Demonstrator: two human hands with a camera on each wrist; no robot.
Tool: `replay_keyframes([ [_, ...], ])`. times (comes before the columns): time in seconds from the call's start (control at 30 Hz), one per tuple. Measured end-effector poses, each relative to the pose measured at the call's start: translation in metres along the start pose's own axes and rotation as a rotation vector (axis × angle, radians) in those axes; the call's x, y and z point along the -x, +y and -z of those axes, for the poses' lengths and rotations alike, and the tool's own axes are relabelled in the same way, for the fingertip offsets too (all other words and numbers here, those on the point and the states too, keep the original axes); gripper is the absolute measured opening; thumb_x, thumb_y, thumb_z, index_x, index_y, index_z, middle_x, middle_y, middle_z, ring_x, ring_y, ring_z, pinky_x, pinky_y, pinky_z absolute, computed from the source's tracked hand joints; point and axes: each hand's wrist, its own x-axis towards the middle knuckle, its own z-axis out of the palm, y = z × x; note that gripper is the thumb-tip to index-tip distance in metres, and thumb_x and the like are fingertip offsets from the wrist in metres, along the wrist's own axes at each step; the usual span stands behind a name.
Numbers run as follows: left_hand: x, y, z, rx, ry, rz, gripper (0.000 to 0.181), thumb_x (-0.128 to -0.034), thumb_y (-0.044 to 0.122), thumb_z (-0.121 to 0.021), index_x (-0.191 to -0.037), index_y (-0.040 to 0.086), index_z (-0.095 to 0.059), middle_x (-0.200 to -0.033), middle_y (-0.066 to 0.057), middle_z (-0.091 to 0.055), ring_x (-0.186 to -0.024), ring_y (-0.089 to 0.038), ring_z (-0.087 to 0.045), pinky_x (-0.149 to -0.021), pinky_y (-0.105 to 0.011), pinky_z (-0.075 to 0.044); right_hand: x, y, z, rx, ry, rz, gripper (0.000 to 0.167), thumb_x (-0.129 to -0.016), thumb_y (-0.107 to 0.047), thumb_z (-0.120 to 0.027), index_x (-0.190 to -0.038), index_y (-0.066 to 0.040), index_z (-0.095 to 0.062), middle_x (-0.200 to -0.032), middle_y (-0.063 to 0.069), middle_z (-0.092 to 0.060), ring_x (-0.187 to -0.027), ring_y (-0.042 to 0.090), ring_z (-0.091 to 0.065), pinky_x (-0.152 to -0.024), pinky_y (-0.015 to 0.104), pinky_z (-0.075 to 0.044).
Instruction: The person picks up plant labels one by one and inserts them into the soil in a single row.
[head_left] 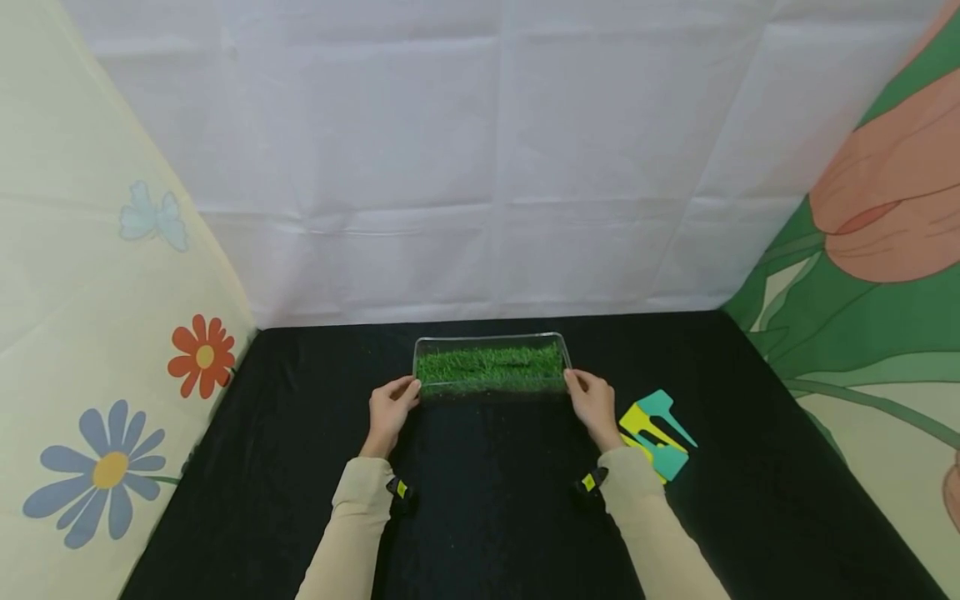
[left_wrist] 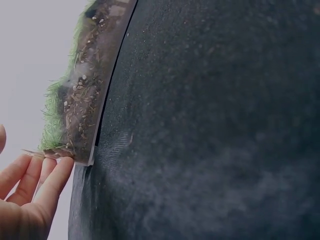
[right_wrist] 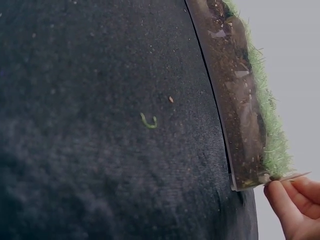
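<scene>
A clear plastic tray (head_left: 491, 386) of green grass (head_left: 480, 364) lies crosswise near the back of the black cloth. Brown soil (left_wrist: 85, 95) with pale bits shows through its wall in the left wrist view. My left hand (head_left: 392, 408) holds the near left corner, fingertips against the end wall and rim. At the opposite end, my right hand (head_left: 592, 404) pinches the rim, its thumb (right_wrist: 281, 197) in front. Several yellow and teal plant labels (head_left: 656, 433) lie in a loose pile just right of my right hand.
Black cloth (head_left: 487, 517) covers the table. A white sheet (head_left: 465, 167) hangs behind it, with flower-printed panels on the left (head_left: 82, 292) and right (head_left: 885, 375). A curled green bit (right_wrist: 149, 122) and a small brown crumb (right_wrist: 171, 99) lie on the cloth.
</scene>
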Motion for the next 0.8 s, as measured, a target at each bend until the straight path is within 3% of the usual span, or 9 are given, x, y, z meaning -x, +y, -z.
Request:
replay_keyframes([
  [0.8, 0.015, 0.003, 0.005, 0.004, -0.016, -0.002, 0.03, -0.0881, 0.01, -0.06, -0.112, -0.008, -0.06, -0.107, -0.023, -0.059, -0.097, -0.032, -0.059, -0.079, -0.035, -0.051, 0.01, 0.002, 0.002, 0.016, 0.02, 0.025, 0.036, -0.095, -0.028, -0.049, -0.109, 0.002, -0.063, -0.093, 0.019, -0.064, -0.084, 0.03, -0.06, -0.074, 0.043, -0.047],
])
